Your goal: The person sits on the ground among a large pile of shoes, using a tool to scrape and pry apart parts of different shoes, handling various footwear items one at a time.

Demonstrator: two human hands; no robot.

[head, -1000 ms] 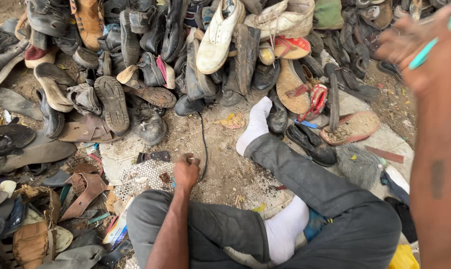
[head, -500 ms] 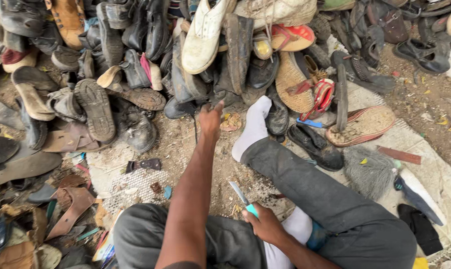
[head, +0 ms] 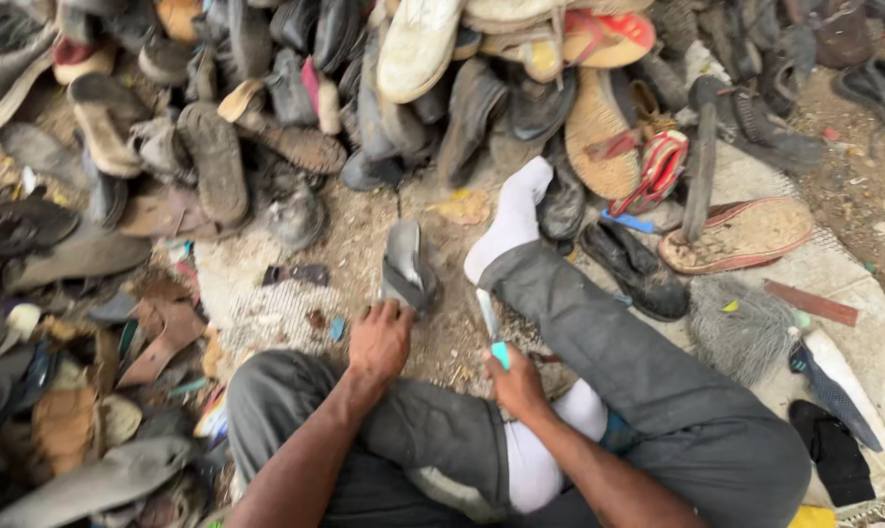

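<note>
I sit on the ground with grey trousers and white socks, one leg (head: 599, 332) stretched toward a heap of old shoes. My left hand (head: 379, 340) grips the near end of a dark worn shoe (head: 406, 266) that stands on the dirt in front of my knee. My right hand (head: 517, 383) holds a small knife with a turquoise handle (head: 491, 330), its blade pointing away from me, close beside the shoe and my shin.
A big pile of worn shoes and sandals (head: 364, 88) fills the far side and the left. A red strapped sandal (head: 657, 171), a tan sole (head: 740, 235) and a grey brush (head: 740, 328) lie to the right on pale sacking (head: 853, 284).
My left hand reached out to the shoe pile, then came back holding a dark shoe. My right hand came down from the upper right with the knife to beside my leg.
</note>
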